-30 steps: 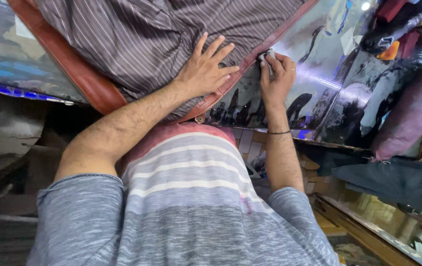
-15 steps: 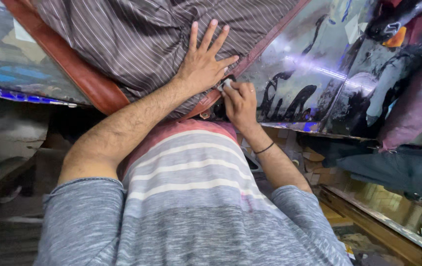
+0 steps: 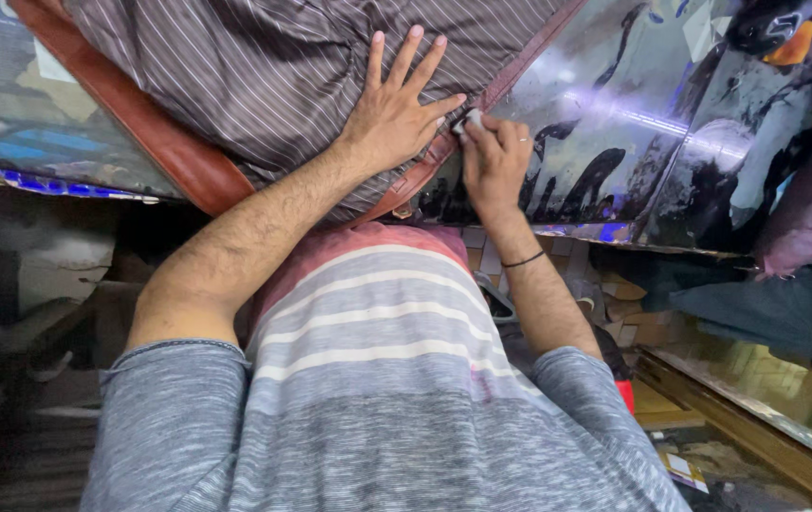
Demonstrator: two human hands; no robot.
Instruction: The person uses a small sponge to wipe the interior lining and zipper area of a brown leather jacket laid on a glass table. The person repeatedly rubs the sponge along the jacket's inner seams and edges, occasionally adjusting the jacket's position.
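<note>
Two bare forearms reach out over a grey striped shirt (image 3: 378,379). Left hand (image 3: 392,118) lies flat, fingers spread, on striped brown fabric (image 3: 264,66). Just beside it, right hand (image 3: 491,161) has its grip pinched on a small white piece (image 3: 470,119) at the fabric's leather edge (image 3: 434,156); glossy desk (image 3: 605,123) beyond.

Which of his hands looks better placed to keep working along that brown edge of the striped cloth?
Probably the right hand: it pinches a small white piece right at the brown edge. The left hand lies flat, fingers spread, on the striped cloth, seemingly pinning it.
</note>
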